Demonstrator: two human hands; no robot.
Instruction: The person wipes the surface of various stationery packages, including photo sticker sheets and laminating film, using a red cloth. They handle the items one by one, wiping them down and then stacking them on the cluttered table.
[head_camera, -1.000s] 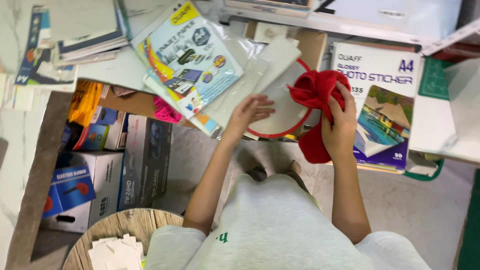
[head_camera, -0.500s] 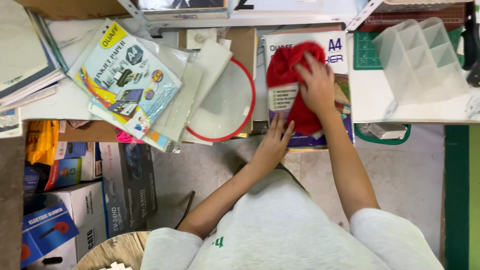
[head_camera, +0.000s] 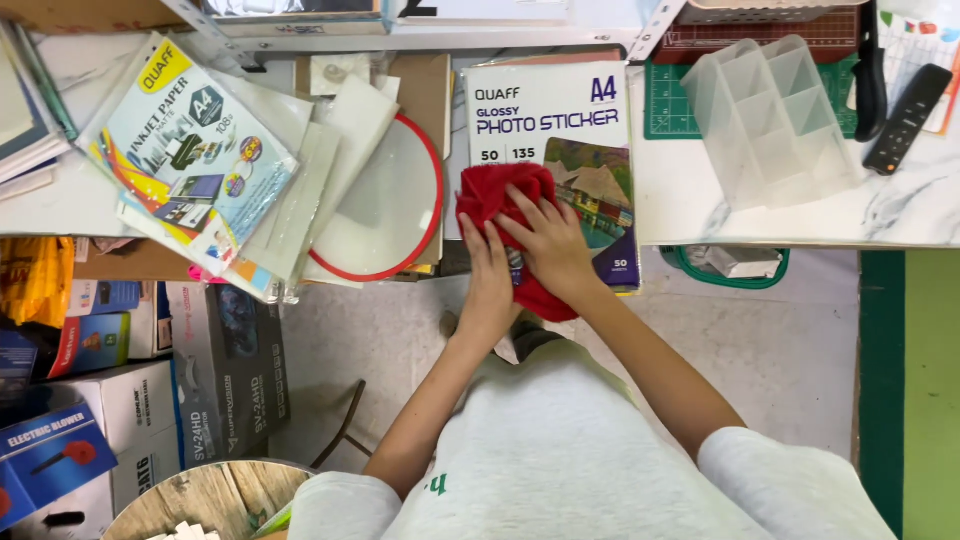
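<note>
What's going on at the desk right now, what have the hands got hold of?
A person in a light grey shirt has both hands on a red cloth. The left hand and the right hand press it onto a pack of glossy sticker paper lying at the edge of the white marble-look desk. To the left lie a round red-rimmed plate and a pack of inkjet paper; to the right stands a clear plastic organizer. Cardboard boxes sit on the floor below.

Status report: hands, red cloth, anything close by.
Left hand and right hand both pressing on red cloth. Cloth lies on sticker pack. Red-rimmed disc alongside.
</note>
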